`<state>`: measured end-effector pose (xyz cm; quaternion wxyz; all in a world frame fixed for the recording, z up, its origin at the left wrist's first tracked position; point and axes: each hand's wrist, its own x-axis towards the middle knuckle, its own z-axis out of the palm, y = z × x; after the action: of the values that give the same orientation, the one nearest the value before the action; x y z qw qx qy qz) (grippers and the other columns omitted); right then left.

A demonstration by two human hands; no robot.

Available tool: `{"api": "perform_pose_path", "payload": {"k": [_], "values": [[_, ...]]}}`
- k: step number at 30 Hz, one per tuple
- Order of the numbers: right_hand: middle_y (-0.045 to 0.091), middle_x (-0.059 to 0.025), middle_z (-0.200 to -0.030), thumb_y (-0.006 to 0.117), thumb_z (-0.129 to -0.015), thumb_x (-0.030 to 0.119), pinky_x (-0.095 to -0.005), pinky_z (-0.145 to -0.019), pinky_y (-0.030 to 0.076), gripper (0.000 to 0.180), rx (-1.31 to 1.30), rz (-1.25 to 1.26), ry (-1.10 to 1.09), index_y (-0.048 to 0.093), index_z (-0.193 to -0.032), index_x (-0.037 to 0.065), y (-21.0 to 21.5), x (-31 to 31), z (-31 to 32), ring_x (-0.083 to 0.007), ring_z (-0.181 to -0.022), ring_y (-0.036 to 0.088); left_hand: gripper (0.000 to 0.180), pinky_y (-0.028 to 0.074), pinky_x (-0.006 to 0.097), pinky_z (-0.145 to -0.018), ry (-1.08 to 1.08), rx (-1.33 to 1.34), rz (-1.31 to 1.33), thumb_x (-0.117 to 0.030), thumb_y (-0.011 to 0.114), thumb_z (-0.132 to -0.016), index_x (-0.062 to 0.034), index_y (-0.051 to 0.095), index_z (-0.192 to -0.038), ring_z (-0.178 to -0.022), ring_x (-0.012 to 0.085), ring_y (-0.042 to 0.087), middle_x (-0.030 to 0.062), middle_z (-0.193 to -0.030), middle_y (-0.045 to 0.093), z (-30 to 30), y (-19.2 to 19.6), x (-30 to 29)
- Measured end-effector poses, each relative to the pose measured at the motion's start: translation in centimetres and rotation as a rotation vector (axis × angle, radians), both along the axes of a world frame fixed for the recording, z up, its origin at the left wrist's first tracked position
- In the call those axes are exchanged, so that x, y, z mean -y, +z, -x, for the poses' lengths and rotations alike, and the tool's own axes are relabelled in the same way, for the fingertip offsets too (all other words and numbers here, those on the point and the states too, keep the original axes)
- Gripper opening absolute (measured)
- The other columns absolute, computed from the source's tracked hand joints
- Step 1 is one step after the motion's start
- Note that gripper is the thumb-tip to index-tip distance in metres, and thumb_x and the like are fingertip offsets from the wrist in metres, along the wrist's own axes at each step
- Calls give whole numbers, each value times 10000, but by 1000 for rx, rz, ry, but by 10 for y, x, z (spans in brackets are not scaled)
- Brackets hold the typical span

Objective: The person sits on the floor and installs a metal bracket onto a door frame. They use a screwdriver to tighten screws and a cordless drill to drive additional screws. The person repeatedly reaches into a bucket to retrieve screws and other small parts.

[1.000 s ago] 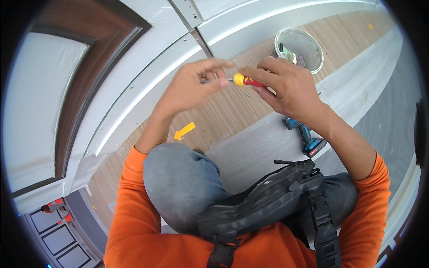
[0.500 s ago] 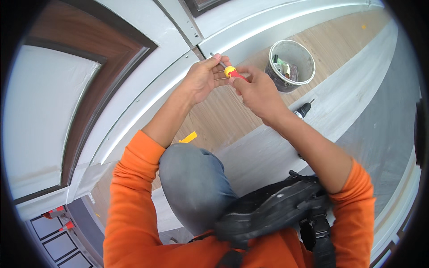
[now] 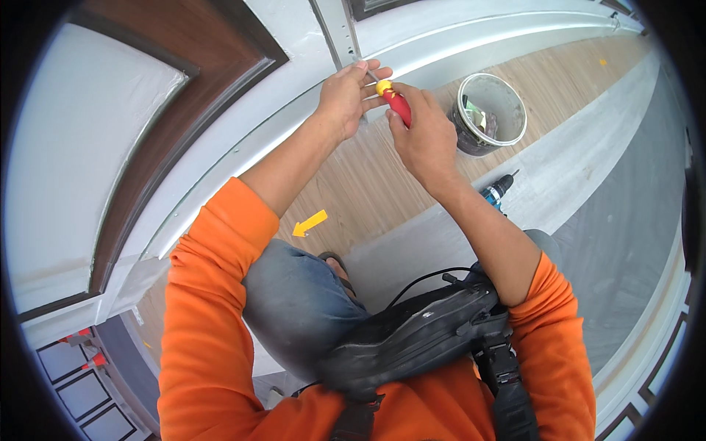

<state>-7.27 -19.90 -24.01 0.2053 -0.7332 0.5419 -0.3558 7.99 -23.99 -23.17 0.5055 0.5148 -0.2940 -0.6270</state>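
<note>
A screwdriver with a red and yellow handle [image 3: 398, 109] is in my right hand [image 3: 430, 140], whose fingers wrap round the grip. Its metal shaft points up and left toward the edge of the panelled door [image 3: 301, 77]. At that shaft, my left hand [image 3: 343, 103] holds the thumb on one side and the fingers on the other, steadying it near the tip. The tip lies by a metal edge strip [image 3: 343, 40] with small holes. Whether the tip sits in a screw is too small to tell.
Right of my hands stands a bucket [image 3: 471, 143] with odds and ends inside. A cordless drill [image 3: 496, 189] lies on the grey floor covering [image 3: 544, 169]. A yellow arrow marker [image 3: 309, 223] is on the wood-look floor [image 3: 360, 184]. A black bag [image 3: 412, 334] hangs at my waist.
Both hands have moved slightly up with the screwdriver, nearer the metal strip. My right hand has turned, so more of the red handle shows. My knee and the bag have shifted left.
</note>
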Motion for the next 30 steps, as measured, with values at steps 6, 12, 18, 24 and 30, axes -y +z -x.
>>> {"api": "perform_pose_path", "payload": {"k": [6, 12, 18, 24, 30], "values": [[641, -128, -1092, 709, -911, 170, -459, -731, 564, 410, -66, 94, 18, 611, -1309, 171, 2, 8, 3, -371, -887, 689, 403, 539, 444, -1034, 31, -21, 43, -264, 305, -1136, 5, 496, -1367, -1164, 284, 620, 166, -1303, 650, 4, 5, 8], [614, -108, -1106, 683, -912, 152, -463, -654, 576, 399, -170, 152, 51, 588, -1300, 163, 0, 13, -3, -343, -838, 703, 417, 525, 447, -1052, 40, -17, 40, -247, 276, -1132, 3, 489, -1389, -1184, 286, 612, 162, -1311, 648, -2, 5, 10], [583, -80, -1097, 662, -892, 112, -381, -574, 573, 403, -431, 363, 6, 577, -1281, 174, -10, 19, -2, -264, -847, 696, 452, 507, 450, -1075, 1, -40, 60, -245, 258, -1126, 2, 465, -1442, -1227, 283, 596, 155, -1344, 625, -6, 2, 13], [581, -77, -1090, 684, -862, 113, -365, -574, 575, 435, -347, 398, 24, 582, -1279, 180, -18, 25, -1, -249, -845, 694, 417, 549, 428, -987, 47, -40, 57, -246, 299, -1128, -6, 528, -1380, -1106, 254, 625, 142, -1186, 655, -7, -7, 16], [587, -83, -1071, 714, -849, 121, -386, -570, 576, 467, -228, 292, 41, 592, -1295, 183, -17, 20, -4, -263, -840, 704, 384, 528, 402, -969, 94, -2, 28, -257, 341, -1131, -43, 575, -1346, -1039, 213, 613, 84, -1093, 643, -2, -9, 18]]}}
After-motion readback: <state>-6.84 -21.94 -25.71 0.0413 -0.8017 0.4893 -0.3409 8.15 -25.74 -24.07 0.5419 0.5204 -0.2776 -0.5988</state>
